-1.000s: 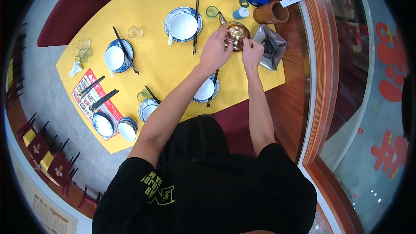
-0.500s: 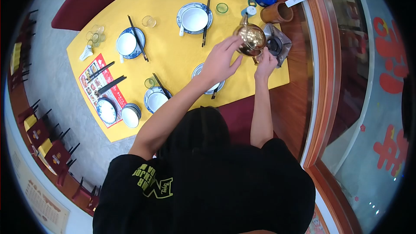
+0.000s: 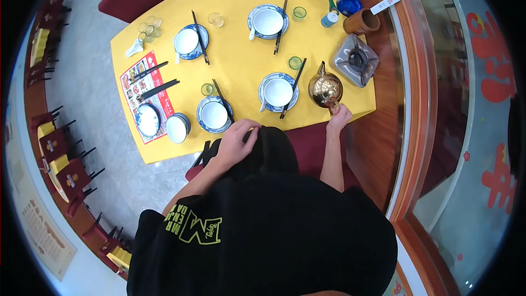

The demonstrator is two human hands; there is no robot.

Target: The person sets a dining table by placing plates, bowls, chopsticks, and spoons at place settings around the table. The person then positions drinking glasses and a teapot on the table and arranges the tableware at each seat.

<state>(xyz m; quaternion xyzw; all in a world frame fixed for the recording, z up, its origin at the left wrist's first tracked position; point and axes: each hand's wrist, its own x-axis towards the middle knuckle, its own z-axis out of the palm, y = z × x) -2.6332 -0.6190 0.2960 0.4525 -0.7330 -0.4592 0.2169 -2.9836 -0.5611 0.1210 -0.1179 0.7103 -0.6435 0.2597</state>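
Note:
My right hand (image 3: 341,117) is closed round the handle of a shiny gold-coloured teapot (image 3: 325,89), whose spout points away from me. The teapot is at the near right of the table, beside a blue-and-white place setting. My left hand (image 3: 236,141) is near the table's front edge, above dark fabric, with loosely bent fingers, thumb apart and nothing visible in it. Nearest to it are a white bowl (image 3: 214,115) on a patterned plate and a bowl (image 3: 278,92) on another plate, each with black chopsticks alongside.
A portable burner (image 3: 356,60) stands right of the teapot. Behind it are a brown cylindrical pot (image 3: 361,22), a blue bowl (image 3: 349,5) and a small white-capped container (image 3: 329,20). Stacked bowls (image 3: 178,128), plates (image 3: 148,120) and chopsticks (image 3: 158,90) are at left. A wooden ledge borders the right.
The teapot has moved from near the burner toward me, exposing the burner and a green glass. My left hand has let go of the teapot and drawn back left. The camera view has shifted.

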